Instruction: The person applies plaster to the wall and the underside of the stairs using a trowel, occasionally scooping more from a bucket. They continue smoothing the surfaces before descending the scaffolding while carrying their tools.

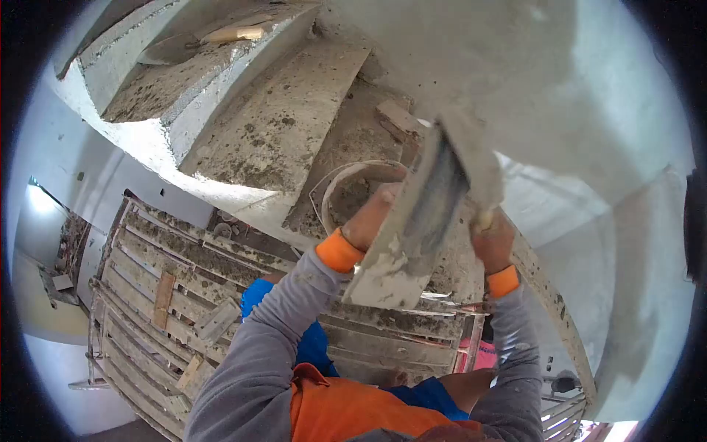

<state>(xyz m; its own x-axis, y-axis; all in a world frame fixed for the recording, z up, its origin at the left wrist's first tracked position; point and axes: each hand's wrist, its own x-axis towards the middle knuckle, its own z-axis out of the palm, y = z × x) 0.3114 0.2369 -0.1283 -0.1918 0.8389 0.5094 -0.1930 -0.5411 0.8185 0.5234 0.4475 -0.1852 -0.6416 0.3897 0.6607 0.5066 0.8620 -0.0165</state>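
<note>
Two tools are raised against the wall (589, 96), above the bucket (335, 184); the left hand (372, 214) has its grip closed on the stiff, mortar-smeared board (390, 265); the right hand (493, 239) wraps the trowel (471, 158) by its handle; both look wet, heavy and slippery, best taken by the handles.

A mortar-caked bucket (340, 193) sits on spattered concrete steps (272, 125), a wooden-handled trowel (221, 37) higher up, and slatted scaffold boards (169, 258) lie below.

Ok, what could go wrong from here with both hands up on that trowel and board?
Mortar may slide off the tilted board, which the left hand props while the right hand works the trowel. Loose wood pieces lie on the slatted platform below: possible trip hazard.
</note>
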